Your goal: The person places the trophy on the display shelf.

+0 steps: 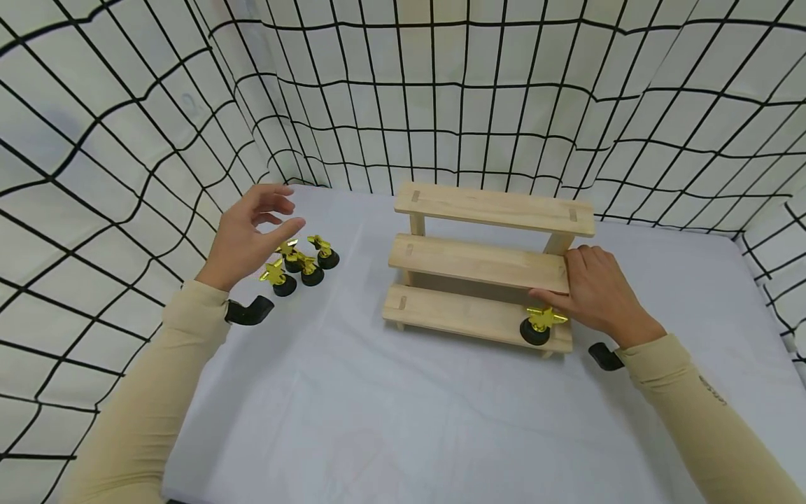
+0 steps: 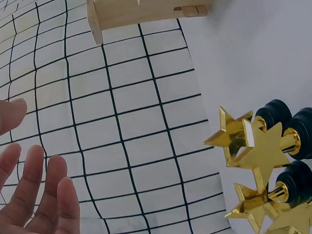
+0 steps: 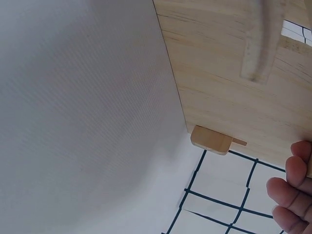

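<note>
My left hand (image 1: 248, 234) hovers with loosely bent fingers beside several small gold star trophies (image 1: 312, 271) on black round bases, holding nothing. In the left wrist view its fingers (image 2: 35, 178) are apart from the gold stars (image 2: 265, 151). A three-step wooden display shelf (image 1: 469, 262) stands at the right of centre. My right hand (image 1: 601, 290) grips the right end of its middle step, thumb toward the front. In the right wrist view, curled fingers (image 3: 287, 192) meet the wood's edge. One star trophy (image 1: 535, 331) stands on the bottom step's right end, near that thumb.
A white cloth (image 1: 352, 406) covers the table. Black wire grid panels (image 1: 466, 91) rise behind the shelf and along both sides, with the left panel (image 1: 107, 231) close to my left forearm. Dark wrist mounts (image 1: 250, 311) sit under the sleeves.
</note>
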{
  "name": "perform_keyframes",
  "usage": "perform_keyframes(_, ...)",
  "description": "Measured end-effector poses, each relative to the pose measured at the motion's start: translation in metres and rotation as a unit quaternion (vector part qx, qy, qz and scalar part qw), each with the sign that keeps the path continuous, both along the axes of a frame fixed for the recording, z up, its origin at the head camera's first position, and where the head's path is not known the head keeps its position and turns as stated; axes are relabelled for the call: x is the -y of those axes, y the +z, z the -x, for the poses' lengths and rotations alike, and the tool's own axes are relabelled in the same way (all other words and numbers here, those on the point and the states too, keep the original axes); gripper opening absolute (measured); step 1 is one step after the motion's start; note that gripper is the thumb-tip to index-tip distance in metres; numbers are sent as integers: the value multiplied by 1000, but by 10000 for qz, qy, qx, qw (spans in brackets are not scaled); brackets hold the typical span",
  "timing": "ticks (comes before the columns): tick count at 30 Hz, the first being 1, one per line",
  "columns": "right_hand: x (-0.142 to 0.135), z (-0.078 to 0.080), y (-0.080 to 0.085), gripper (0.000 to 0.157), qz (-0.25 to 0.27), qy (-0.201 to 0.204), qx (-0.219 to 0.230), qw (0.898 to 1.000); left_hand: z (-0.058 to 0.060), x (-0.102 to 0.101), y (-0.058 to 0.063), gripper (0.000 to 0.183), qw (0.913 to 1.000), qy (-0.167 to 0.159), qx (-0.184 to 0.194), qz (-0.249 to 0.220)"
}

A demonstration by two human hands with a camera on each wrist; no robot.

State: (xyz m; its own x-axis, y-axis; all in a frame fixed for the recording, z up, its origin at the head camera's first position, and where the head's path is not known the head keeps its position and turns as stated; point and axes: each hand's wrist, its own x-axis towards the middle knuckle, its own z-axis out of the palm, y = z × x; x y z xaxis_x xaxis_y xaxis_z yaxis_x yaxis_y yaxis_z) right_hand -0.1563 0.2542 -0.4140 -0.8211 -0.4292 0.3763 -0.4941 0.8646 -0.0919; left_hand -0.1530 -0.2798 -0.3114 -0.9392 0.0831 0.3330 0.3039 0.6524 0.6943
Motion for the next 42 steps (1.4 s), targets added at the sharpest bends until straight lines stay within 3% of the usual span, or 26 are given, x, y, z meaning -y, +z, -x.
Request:
perform_keyframes(8,0,-2,1,74,133,55,-76,9999,-7,19,-13,46,9985,431,23,-335)
perform_keyframes(20,1,0,-1,73,150,10,14,9999,-18,40,-47,49,9920,978,112,-790)
perform_keyframes(26,1,-1,-1,70,83,-76,98,9999,-19,45,-66,45,9793,1352,0,-1503)
perform_keyframes(32,0,0,-2,80,196,10,-23,9998,-20,46,-83,43,9633,1617,-228,-2128)
perform_keyframes(38,0,-1,-2,75,171,53,-106,9998,-19,49,-98,46,9536,1873,-22,-2357)
perform_keyframes(42,0,-1,-2,73,227,49,-102,9997,-19,51,-108,49,9531,1919,281,-2324)
